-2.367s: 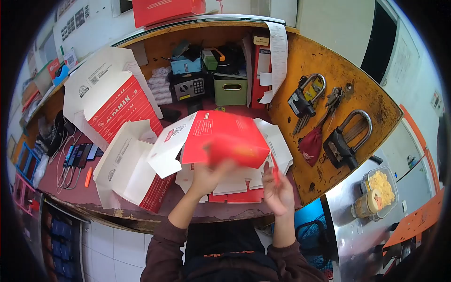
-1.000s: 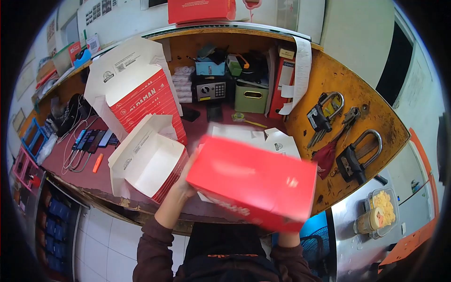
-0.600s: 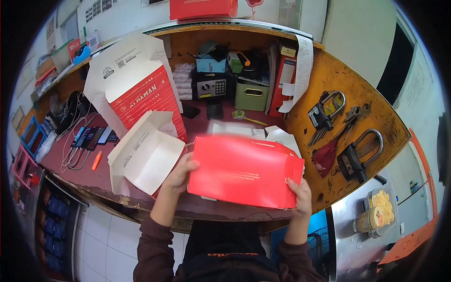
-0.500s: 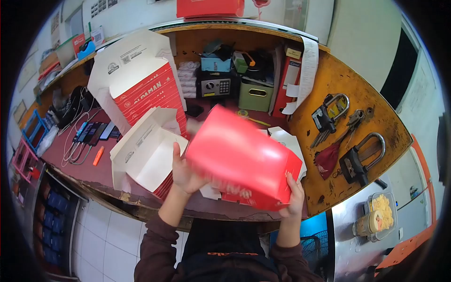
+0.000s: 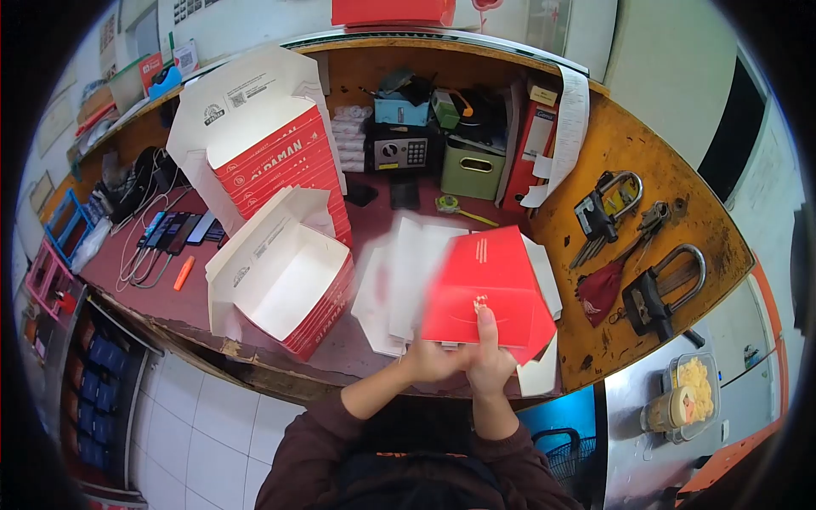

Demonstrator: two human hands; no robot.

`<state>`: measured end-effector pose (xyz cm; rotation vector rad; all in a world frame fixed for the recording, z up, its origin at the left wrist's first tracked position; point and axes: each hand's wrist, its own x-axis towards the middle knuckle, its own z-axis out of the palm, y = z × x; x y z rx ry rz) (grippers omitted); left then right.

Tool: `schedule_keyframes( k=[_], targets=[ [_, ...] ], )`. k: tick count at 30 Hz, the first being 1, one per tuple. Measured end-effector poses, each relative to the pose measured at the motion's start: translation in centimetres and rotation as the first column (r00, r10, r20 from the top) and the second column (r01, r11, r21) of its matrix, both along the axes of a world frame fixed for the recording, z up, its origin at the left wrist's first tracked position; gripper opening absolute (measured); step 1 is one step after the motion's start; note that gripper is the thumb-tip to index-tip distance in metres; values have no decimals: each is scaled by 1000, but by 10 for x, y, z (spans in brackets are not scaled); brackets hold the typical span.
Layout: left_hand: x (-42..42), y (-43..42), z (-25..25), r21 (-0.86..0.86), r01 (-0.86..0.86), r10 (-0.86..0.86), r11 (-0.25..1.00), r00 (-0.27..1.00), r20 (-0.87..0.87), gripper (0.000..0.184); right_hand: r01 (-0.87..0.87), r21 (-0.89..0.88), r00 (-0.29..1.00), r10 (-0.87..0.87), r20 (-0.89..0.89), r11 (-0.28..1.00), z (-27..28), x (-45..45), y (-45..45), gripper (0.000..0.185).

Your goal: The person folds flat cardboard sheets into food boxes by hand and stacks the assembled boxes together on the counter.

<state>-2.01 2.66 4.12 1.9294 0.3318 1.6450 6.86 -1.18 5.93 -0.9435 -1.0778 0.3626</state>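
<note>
A red carton [image 5: 480, 289] with white inner flaps is held upright over the front middle of the desk, its left part blurred by motion. My right hand [image 5: 490, 361] grips its near edge, thumb pressed on the red face. Close beside it, my left hand [image 5: 435, 359] is at the carton's lower left edge, fingers closed around it. Flat white and red cardboard pieces [image 5: 540, 374] lie under and behind the carton. To the left stands an open box [image 5: 289, 276], white inside, and behind it a taller stack of red printed boxes [image 5: 276, 166].
Phones with cables [image 5: 174, 232] and an orange marker [image 5: 184, 273] lie on the desk's left. At the back are a small safe [image 5: 399, 154], a green bin [image 5: 472, 170] and a tape measure [image 5: 463, 210]. Padlocks [image 5: 650, 297] lie against the wooden panel on the right.
The carton has turned from lying lengthwise to a more upright pose, with its white flaps showing at the left. My left hand has moved right, close to my right hand. The view has shifted slightly.
</note>
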Motion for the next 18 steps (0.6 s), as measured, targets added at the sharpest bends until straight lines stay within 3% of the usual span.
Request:
schedule_keyframes(
  k=[1,2,3,4,5,6,7,8,9,10,11,12,13,14,16,18],
  targets=[
    [-2,-5,6,-327,118,-86,938,990,111,46,-105,2,969,103,-225,994,-9,3,6,28],
    [-5,-4,15,-327,118,-86,938,990,111,46,-205,30,878,197,-436,978,-13,6,10,27],
    [-10,-2,23,-414,313,-221,855,941,255,40,-240,84,701,232,-675,967,15,8,1,26],
    [-15,1,26,-462,500,-325,732,853,407,34,-239,86,702,234,-672,967,15,27,-1,26],
    [-22,4,25,-461,326,-243,825,942,230,25,-514,151,599,479,-642,844,15,56,-4,25],
    [-28,6,27,-461,325,-242,826,943,230,25,-740,203,425,680,-597,641,14,77,-6,25],
    [-34,7,28,-481,216,-205,849,976,77,30,-740,204,423,680,-599,641,12,88,-4,25],
    [-40,9,29,-487,106,-163,867,984,-77,35,-837,321,204,797,-569,444,8,97,1,25],
    [-43,17,20,-379,-42,-63,924,963,-262,38,-876,428,-29,860,-510,224,9,99,3,26],
    [-47,26,11,-239,-177,64,955,906,-419,42,-874,428,-28,858,-513,228,8,93,2,26],
    [-46,34,-4,-162,-227,142,960,898,-416,43,-698,179,539,673,-506,694,11,76,2,26],
    [-41,27,5,-192,-127,69,973,956,-285,41,-256,-16,908,234,-348,967,12,59,3,26],
    [-36,21,14,-202,-19,-12,979,988,-152,39,-83,83,954,103,-280,993,14,43,7,26],
    [-26,18,14,-199,-22,-9,980,988,-153,39,-85,87,954,107,-280,993,7,30,11,26],
    [-7,8,4,-251,102,-59,963,983,172,27,220,264,956,-155,-248,939,-13,4,20,17],
    [2,5,-9,-229,120,-80,966,981,177,33,-11,257,768,173,-616,966,-2,-24,16,15]
  ],
)
